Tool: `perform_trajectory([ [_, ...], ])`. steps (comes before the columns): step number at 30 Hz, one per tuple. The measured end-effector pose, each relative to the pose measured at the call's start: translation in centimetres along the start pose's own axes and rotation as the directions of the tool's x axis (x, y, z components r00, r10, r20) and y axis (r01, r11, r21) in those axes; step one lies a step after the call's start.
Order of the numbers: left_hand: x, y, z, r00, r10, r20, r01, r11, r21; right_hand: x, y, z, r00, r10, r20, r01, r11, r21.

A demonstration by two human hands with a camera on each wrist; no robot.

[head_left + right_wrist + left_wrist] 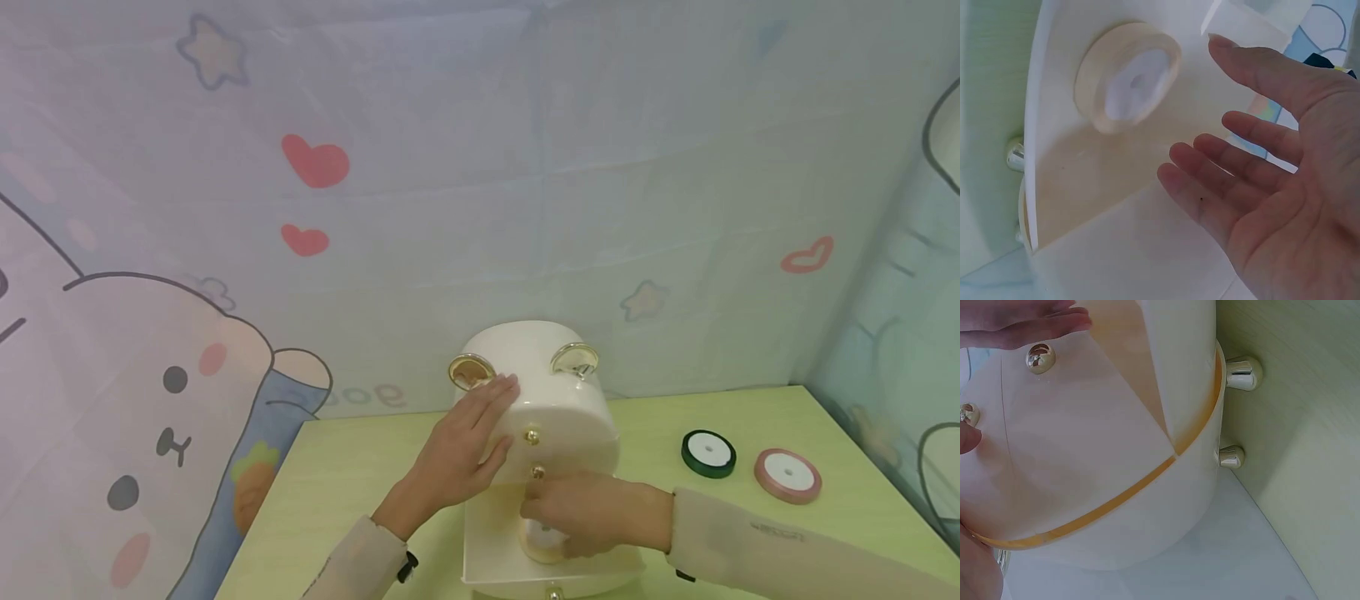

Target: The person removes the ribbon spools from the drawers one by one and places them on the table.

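Observation:
A white rounded storage box (536,342) with gold-rimmed, ear-like rings (574,358) stands on the table. My left hand (461,450) rests against its upper left side, fingers extended, its thumb near the upper gold knob (532,436). Below, an open drawer (495,558) juts towards me, and a cream ribbon roll (1092,87) with a white centre lies inside it. My right hand (1272,181) is over the drawer, its fingers loosely spread, with nothing held and a gap to the roll in the right wrist view. Beside the right fingers is the lower gold knob (1041,358).
To the right on the table (382,450) lie a dark green ribbon roll (708,454) and a pink ribbon roll (788,476). A printed cloth backdrop (465,167) hangs behind the table. Gold feet (1244,374) support the box.

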State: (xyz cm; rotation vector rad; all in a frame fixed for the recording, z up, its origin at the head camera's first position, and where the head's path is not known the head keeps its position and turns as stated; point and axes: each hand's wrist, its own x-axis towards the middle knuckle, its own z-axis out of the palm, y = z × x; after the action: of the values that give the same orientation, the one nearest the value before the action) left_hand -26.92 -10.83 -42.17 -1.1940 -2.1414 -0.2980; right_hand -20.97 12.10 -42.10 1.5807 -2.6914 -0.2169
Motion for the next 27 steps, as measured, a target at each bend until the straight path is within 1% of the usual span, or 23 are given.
perform_trajectory([
  [4, 0.1, 0.1, -0.1, 1.0, 0.002, -0.003, -0.002, 1.0, -0.002, 0.3, 0.0, 0.0, 0.998, 0.002, 0.057, -0.004, 0.999, 0.044],
  [10, 0.1, 0.1, -0.2, 1.0, 0.002, 0.003, -0.002, 1.0, -0.015, 1.0, 0.0, 0.0, 0.994, 0.01, 0.109, -0.017, 0.998, 0.063],
  [19, 0.1, -0.1, -0.5, 1.0, 0.004, 0.006, -0.004, 1.0, -0.014, 2.5, -0.2, 0.6, 0.988, 0.006, 0.152, -0.008, 1.0, 0.012],
  [23, 0.1, -0.2, -0.5, 1.0, 0.0, 0.014, 0.0, 1.0, -0.021, 3.0, -0.3, 1.1, 0.981, 0.033, 0.189, -0.032, 0.999, -0.013],
  [27, 0.1, -0.2, -0.7, 0.999, -0.002, 0.035, 0.003, 0.999, -0.041, 3.5, -0.4, 2.1, 0.972, 0.067, 0.224, -0.061, 0.998, -0.032],
])
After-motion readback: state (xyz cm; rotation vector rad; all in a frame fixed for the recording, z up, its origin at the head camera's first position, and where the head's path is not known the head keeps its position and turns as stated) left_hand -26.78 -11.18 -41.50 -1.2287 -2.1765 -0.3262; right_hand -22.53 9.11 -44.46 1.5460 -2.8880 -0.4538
